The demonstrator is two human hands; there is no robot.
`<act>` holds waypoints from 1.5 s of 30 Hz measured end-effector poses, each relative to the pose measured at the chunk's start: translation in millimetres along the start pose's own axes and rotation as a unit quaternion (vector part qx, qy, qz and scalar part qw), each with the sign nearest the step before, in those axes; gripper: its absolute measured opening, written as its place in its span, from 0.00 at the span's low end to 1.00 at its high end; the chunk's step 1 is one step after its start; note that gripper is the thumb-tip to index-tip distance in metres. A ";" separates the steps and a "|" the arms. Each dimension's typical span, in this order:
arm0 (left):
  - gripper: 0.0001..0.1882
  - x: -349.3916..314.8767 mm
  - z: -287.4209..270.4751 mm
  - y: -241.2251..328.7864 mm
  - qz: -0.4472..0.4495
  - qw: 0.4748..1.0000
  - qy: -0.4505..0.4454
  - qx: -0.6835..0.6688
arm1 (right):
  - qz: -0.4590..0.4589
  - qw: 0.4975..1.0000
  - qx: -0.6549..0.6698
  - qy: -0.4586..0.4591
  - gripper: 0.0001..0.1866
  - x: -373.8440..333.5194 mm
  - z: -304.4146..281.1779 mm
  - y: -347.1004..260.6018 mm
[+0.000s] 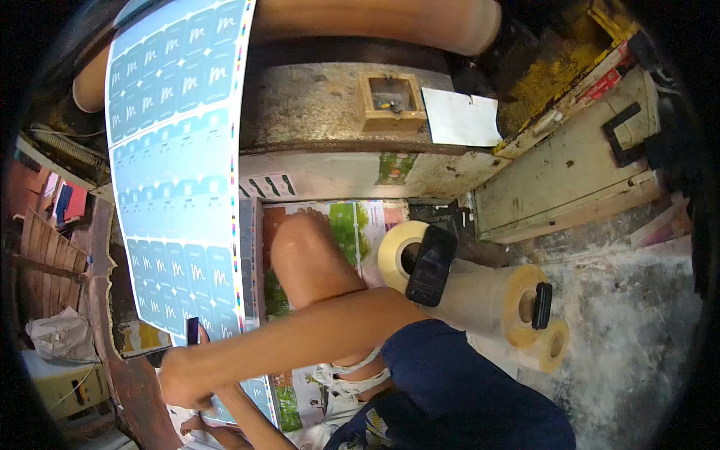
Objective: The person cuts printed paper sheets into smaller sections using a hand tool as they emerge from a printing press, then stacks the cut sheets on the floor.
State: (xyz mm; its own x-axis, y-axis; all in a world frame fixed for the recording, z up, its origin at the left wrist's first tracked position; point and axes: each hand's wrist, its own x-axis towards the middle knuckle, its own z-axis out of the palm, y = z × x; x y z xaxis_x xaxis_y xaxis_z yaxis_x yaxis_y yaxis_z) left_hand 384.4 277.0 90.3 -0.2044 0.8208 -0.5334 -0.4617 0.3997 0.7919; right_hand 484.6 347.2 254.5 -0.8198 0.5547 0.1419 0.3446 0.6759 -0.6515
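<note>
- Head view looks down on a person seated on the floor, a bare knee raised in the middle and dark blue shorts at the near right.
- One forearm crosses the lower picture from the right to the near left, ending in the right hand, which is closed on the near edge of a long printed sheet.
- Below it the left hand comes in from the near edge and lies under the same end of the sheet; whether it is clenched or loose I cannot tell, as the other hand and the sheet hide it.
- That sheet is a tall blue strip running from the near left up to the far left, where it curves over a brown roller; its long axis runs near to far.
- It carries rows of small blue label panels, darker at the far and near ends and paler in the middle, with a strip of small colour marks along its right edge.
- Right of the knee lie cream rolls of clear film, their axes pointing to the right; a dark phone rests on one.
- A white paper sits on the worn machine bed beside a small wooden box.
</note>
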 end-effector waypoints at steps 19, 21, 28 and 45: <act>0.26 -47.1 -10.0 24.7 0.077 0.996 -0.038 -0.019 | 0.297 0.923 0.020 0.246 0.11 -79.7 -197.0 125.4; 0.23 -51.5 2.8 29.3 0.087 0.995 -0.033 -0.021 | 0.337 0.883 0.017 0.326 0.14 -97.7 -227.3 143.4; 0.24 -53.4 11.7 37.9 0.079 0.995 -0.039 -0.039 | 0.303 0.757 -0.016 0.579 0.14 -161.6 -331.9 208.5; 0.31 -34.3 -105.4 -56.5 0.156 0.987 0.014 -0.034 | 0.187 0.879 0.021 0.438 0.16 -185.8 -397.2 261.0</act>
State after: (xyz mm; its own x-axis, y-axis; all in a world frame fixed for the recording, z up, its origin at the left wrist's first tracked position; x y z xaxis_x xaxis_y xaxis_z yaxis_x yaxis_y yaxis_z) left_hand 326.5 183.2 32.5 -0.3697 0.8873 -0.2758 -0.4289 0.1004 0.8978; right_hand 908.5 613.3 354.1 0.0204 0.9072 0.4202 0.4823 0.3592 -0.7990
